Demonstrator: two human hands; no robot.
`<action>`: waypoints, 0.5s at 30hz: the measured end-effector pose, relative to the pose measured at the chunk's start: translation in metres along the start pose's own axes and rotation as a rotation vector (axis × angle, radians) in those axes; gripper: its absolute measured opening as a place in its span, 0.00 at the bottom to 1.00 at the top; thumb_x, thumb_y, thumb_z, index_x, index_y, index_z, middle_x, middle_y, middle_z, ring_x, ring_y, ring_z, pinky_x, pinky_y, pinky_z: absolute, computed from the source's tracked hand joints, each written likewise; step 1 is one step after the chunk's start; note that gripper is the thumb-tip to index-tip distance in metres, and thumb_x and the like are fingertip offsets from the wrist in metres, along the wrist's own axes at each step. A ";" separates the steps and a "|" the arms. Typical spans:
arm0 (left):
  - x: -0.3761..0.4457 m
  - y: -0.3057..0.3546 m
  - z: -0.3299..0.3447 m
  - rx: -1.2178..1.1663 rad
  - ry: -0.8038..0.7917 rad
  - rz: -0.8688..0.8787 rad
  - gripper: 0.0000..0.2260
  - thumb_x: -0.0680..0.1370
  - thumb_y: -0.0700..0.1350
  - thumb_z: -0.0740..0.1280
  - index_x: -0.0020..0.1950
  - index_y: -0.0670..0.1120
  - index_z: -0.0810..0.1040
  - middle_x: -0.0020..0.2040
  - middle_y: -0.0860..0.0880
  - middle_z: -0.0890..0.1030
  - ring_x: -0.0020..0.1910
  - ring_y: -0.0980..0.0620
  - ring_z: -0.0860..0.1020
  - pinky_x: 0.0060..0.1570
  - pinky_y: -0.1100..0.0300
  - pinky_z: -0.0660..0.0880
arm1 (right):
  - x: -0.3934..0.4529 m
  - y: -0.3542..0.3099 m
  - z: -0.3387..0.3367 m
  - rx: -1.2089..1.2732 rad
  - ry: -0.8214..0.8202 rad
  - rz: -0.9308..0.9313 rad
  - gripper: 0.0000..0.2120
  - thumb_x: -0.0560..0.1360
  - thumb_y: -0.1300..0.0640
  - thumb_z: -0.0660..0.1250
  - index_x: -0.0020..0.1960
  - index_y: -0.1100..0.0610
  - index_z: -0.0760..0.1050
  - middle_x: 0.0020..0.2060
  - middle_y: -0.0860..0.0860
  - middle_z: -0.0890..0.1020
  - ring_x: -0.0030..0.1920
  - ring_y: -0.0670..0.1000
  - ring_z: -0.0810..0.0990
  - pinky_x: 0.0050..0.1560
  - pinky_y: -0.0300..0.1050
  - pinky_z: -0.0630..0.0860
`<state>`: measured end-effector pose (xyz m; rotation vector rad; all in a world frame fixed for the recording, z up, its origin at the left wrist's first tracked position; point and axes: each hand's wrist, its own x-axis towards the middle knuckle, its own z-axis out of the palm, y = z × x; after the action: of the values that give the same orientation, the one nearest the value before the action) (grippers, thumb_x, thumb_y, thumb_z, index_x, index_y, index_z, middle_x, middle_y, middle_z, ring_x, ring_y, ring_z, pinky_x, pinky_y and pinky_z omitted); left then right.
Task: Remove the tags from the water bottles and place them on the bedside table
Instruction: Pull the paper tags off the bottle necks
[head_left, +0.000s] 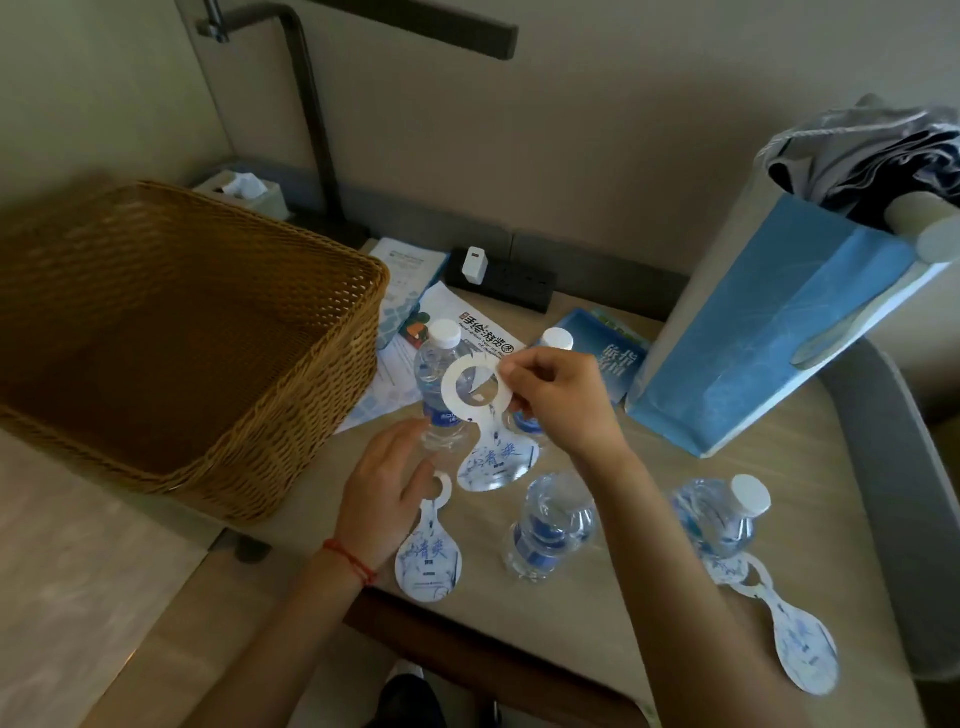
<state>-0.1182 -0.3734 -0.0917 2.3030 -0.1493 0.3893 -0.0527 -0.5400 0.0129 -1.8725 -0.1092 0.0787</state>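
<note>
On the wooden bedside table (597, 613), my right hand (561, 400) pinches the white ring of a blue-and-white paper tag (491, 452) and holds it just in front of an upright water bottle (436, 374) with a white cap. My left hand (389, 488) grips that bottle low down. A loose tag (428, 558) lies flat by my left thumb. A second bottle (557, 340) stands mostly hidden behind my right hand. Two more bottles stand nearer: one in the middle (550, 525) and one at the right (719, 519). Beside the right bottle lies another tag (802, 647).
A large wicker basket (182, 338) fills the left. A blue paper bag (779, 338) holding clothes stands at the right. Leaflets (467, 332), a booklet (618, 364) and a power strip (501, 283) lie at the back. A grey chair (904, 509) borders the table's right edge.
</note>
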 end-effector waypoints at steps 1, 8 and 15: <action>-0.006 -0.005 -0.005 0.034 0.007 0.003 0.17 0.76 0.43 0.60 0.60 0.35 0.75 0.59 0.38 0.77 0.61 0.44 0.73 0.61 0.50 0.71 | -0.002 0.001 0.008 -0.007 -0.023 0.016 0.07 0.75 0.63 0.65 0.39 0.58 0.79 0.28 0.51 0.78 0.23 0.39 0.73 0.29 0.30 0.71; -0.038 -0.031 -0.018 0.210 0.000 -0.076 0.24 0.78 0.52 0.55 0.55 0.32 0.77 0.54 0.34 0.79 0.55 0.36 0.77 0.56 0.44 0.73 | -0.014 0.032 0.072 -0.064 -0.071 0.122 0.07 0.74 0.63 0.65 0.42 0.66 0.80 0.33 0.58 0.80 0.30 0.49 0.76 0.38 0.44 0.76; -0.056 -0.049 -0.019 0.297 -0.091 -0.213 0.33 0.80 0.58 0.45 0.56 0.34 0.77 0.54 0.35 0.80 0.55 0.37 0.78 0.54 0.43 0.73 | -0.013 0.105 0.108 -0.170 -0.050 0.405 0.07 0.75 0.62 0.63 0.48 0.62 0.80 0.46 0.58 0.83 0.47 0.57 0.81 0.52 0.54 0.78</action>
<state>-0.1646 -0.3270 -0.1315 2.5984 0.1163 0.2080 -0.0739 -0.4706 -0.1198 -2.0390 0.2378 0.4051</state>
